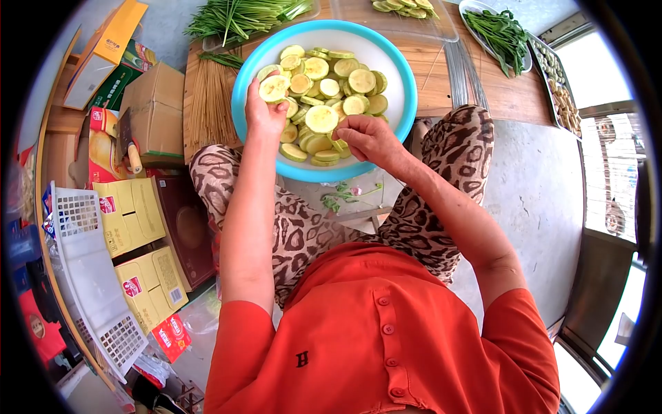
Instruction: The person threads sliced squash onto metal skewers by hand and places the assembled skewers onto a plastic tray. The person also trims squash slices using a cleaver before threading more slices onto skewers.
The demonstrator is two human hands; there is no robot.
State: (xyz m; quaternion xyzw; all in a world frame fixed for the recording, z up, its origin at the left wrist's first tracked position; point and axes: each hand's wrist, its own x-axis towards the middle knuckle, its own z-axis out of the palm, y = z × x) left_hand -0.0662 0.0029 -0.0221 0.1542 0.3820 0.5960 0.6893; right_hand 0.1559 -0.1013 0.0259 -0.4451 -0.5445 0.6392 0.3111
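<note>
A white basin with a blue rim [411, 90] holds many round zucchini slices [321, 119], pale inside with green skin. At the basin's left side my left hand [263, 114] is closed around several zucchini slices [274, 88], the top one facing up. My right hand [372, 139] is over the basin's lower right part, its thumb and fingers pinched together close to the slices. Whatever is between those fingertips, if anything, is too small to make out.
Bamboo skewers [209, 100] lie left of the basin, metal skewers [466, 76] right of it on the wooden table [431, 69]. Green chives [238, 17] are behind. A plate of leafy greens [498, 34] and a tray of skewered food [562, 93] stand right. Boxes [155, 110] line the left.
</note>
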